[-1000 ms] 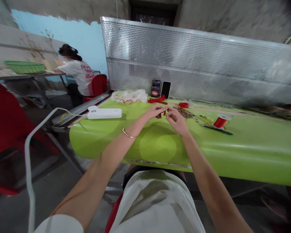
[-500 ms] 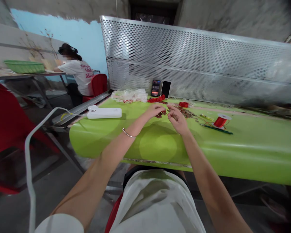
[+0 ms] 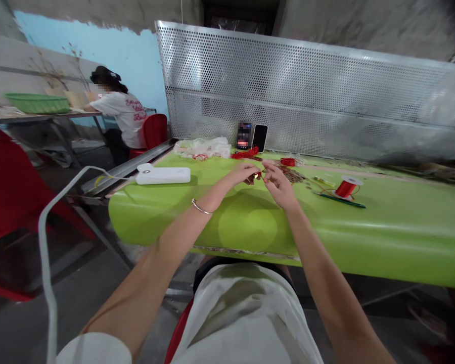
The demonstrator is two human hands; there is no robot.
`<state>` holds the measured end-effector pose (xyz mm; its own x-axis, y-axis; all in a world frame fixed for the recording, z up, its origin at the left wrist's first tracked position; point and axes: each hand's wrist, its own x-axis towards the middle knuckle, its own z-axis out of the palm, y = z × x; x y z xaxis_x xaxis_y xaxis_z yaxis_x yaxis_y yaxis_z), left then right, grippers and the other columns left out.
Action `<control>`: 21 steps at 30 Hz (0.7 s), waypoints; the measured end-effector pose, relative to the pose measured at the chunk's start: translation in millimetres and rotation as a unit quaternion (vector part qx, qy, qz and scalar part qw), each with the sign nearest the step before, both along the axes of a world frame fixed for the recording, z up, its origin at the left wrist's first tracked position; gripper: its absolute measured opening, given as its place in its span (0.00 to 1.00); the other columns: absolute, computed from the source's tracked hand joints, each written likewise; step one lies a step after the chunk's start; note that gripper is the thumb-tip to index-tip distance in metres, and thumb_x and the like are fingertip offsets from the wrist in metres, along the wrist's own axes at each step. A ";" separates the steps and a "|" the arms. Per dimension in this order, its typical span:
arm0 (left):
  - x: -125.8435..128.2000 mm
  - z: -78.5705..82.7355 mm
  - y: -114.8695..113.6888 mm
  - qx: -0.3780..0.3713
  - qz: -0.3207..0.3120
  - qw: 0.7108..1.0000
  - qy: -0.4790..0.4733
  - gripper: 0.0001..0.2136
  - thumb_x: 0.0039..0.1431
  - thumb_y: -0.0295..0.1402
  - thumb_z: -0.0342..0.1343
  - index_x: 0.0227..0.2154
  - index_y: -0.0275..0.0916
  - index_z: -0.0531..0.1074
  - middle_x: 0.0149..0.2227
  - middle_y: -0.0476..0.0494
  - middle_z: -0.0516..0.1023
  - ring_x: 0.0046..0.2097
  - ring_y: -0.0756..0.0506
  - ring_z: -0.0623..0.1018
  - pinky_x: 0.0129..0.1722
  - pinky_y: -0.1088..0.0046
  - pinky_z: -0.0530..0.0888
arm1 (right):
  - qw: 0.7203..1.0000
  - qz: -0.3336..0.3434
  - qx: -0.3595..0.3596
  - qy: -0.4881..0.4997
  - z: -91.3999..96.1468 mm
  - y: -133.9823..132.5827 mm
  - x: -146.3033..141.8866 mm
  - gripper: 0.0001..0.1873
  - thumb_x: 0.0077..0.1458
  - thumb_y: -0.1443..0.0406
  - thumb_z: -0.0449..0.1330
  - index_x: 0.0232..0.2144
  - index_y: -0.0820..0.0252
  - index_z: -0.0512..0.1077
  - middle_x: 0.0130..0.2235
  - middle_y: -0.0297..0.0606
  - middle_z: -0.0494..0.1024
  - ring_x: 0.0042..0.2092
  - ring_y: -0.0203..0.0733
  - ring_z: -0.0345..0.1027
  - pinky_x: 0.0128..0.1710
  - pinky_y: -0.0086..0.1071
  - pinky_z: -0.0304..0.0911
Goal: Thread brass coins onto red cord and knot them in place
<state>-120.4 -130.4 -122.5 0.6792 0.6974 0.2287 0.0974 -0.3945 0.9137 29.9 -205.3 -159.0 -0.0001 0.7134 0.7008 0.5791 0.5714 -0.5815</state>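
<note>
Above the green table my left hand [image 3: 244, 174] pinches a red cord [image 3: 258, 175] with a small shiny, gold-coloured piece at it. Facing it, my right hand [image 3: 279, 186] is closed at thumb and forefinger on the same cord, its other fingers curled loosely. The knot or loop between the fingertips is too small to make out. Just behind my right hand spreads a pile of small brownish, coin-like pieces [image 3: 293, 175]. To its right stands a spool of red thread [image 3: 346, 187], with a dark green pen-like stick [image 3: 339, 200] lying before it.
A white power bank [image 3: 165, 175] with a cable lies left on the green tabletop [image 3: 409, 212]. Behind are a plastic bag [image 3: 207, 147], red cord bundles [image 3: 246, 153], two upright phones [image 3: 260, 138] and a perforated metal panel [image 3: 307, 91]. A person [image 3: 123, 114] sits at another table.
Both hands stay almost in place, with a slight shift of the fingers. The small piece at my left fingertips now catches the light and shows gold.
</note>
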 end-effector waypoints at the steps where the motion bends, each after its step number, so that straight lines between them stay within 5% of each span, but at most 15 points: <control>1: -0.1 0.0 -0.1 0.000 -0.003 1.000 -0.002 0.10 0.56 0.32 0.51 0.21 0.36 0.69 0.23 0.49 0.69 0.26 0.54 0.70 0.29 0.77 0.68 | 1.000 0.005 0.003 0.000 -0.1 0.0 0.2 0.04 0.48 0.66 0.54 0.23 0.56 0.65 0.58 0.41 0.68 0.61 0.48 0.60 0.61 0.49 0.52; 14: -0.1 -3.0 4.3 0.002 -0.030 0.999 -0.013 0.08 0.57 0.32 0.51 0.24 0.35 0.69 0.24 0.49 0.69 0.26 0.54 0.70 0.30 0.77 0.69 | 0.999 0.008 -0.002 0.031 -1.6 1.4 1.8 0.05 0.49 0.65 0.54 0.22 0.56 0.64 0.58 0.39 0.68 0.61 0.47 0.60 0.62 0.49 0.51; 21: 4.0 -10.4 10.4 0.145 -0.040 0.989 -0.002 0.04 0.54 0.31 0.57 0.29 0.35 0.71 0.28 0.49 0.72 0.27 0.54 0.70 0.29 0.76 0.68 | 0.988 0.050 -0.011 0.149 -5.0 5.2 7.0 0.09 0.50 0.62 0.55 0.21 0.58 0.63 0.57 0.40 0.70 0.59 0.49 0.62 0.61 0.49 0.54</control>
<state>-116.4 -120.0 -133.0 0.7281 0.5459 0.4146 0.0514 -0.6466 0.7611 37.0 -200.0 -164.0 0.1315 0.7356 0.6645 0.3218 0.6024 -0.7305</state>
